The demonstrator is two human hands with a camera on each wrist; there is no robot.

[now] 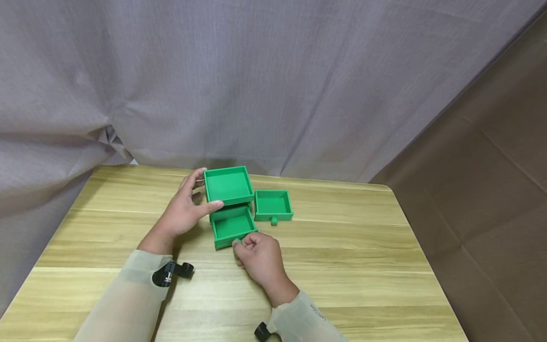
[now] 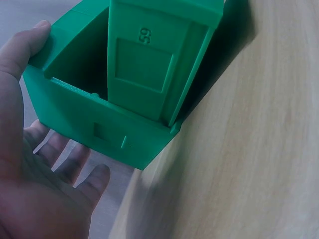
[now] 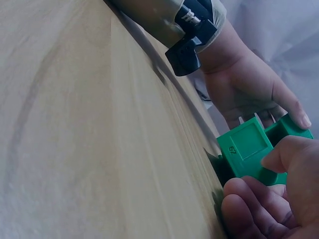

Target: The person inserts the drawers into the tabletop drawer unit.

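The green drawer cabinet (image 1: 227, 186) stood on the wooden table (image 1: 342, 266), toward its far edge, and serves as the landmark here. The left hand (image 1: 188, 209) gripped the cabinet from its left side, thumb curled across the front edge and fingers wrapped round the back corner. A green drawer (image 1: 232, 225) stuck out of the cabinet's front, partly pulled, its tray open upward. The right hand (image 1: 258, 256) lay just in front of the cabinet, thumb and forefinger pinching the small knob on the drawer's front, the other fingers curled under. A second green drawer (image 1: 273, 205) sat loose on the table, just right of the cabinet, its knob facing the person.
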